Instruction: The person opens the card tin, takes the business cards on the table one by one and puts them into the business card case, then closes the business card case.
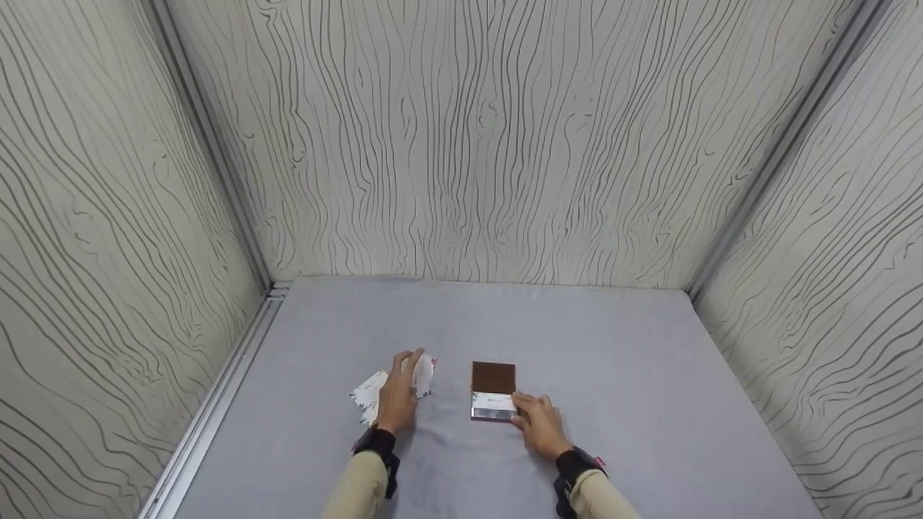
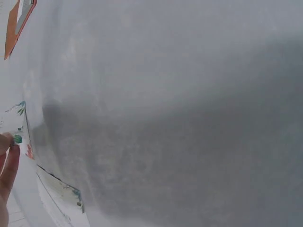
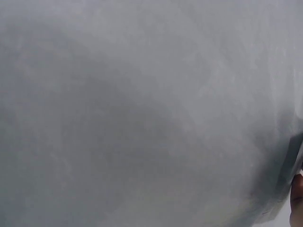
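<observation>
My left hand [image 1: 396, 400] pinches a white card [image 1: 426, 376] with small coloured prints near its edges. In the left wrist view, its fingers [image 2: 9, 172] hold the card by its printed part. More white cards [image 1: 369, 393] lie fanned out on the table, partly hidden by that hand. To the right is a flat brown card case [image 1: 494, 376], with a white card [image 1: 492, 401] across its nearer half and a clear, shiny strip below. My right hand [image 1: 542, 427] grips the case at its right edge. Only a fingertip [image 3: 297, 201] and the case's dark edge show in the right wrist view.
A grey cloth with slight creases covers the table [image 1: 613, 360]. Wood-grain patterned panels [image 1: 461, 144] stand at the back and on both sides. A metal rail [image 1: 209, 411] runs along the left table edge.
</observation>
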Available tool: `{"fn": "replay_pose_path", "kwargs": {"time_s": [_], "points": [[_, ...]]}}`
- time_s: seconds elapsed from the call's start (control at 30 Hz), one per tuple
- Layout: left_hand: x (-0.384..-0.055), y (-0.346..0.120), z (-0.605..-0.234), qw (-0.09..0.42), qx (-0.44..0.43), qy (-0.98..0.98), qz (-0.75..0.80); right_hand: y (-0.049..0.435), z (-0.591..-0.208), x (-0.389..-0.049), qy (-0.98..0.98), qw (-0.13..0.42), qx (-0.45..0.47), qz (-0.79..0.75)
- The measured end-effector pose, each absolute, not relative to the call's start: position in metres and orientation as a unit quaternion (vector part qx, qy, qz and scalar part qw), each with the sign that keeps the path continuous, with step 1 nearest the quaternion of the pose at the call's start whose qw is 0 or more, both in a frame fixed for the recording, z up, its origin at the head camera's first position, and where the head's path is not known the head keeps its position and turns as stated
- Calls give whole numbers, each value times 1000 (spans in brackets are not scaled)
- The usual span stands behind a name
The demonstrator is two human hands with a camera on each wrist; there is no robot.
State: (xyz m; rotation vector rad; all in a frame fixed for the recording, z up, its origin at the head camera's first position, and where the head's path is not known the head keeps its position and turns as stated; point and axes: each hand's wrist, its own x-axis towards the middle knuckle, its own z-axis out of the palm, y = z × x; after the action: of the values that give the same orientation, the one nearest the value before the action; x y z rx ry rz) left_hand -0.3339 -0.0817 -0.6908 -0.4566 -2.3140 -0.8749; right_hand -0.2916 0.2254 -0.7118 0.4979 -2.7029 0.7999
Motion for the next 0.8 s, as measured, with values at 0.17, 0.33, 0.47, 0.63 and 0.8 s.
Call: {"fn": "replay_pose_path", "kwargs": {"time_s": [0.17, 0.33, 0.47, 0.63, 0.8], "points": [[-334, -79, -691, 290, -177, -872, -352, 225, -712, -292, -936, 132, 167, 279], [-334, -80, -694, 248, -172, -875, -380, 224, -711, -292, -935, 138, 170, 280], [-334, -81, -693, 221, -160, -883, -383, 224, -711, -290, -934, 138, 169, 282], [-335, -77, -688, 218, -166, -886, -374, 223, -710, -289, -934, 146, 167, 280], [-338, -66, -681, 229, -181, -876, -384, 223, -709, -287, -935, 144, 165, 278]]}}
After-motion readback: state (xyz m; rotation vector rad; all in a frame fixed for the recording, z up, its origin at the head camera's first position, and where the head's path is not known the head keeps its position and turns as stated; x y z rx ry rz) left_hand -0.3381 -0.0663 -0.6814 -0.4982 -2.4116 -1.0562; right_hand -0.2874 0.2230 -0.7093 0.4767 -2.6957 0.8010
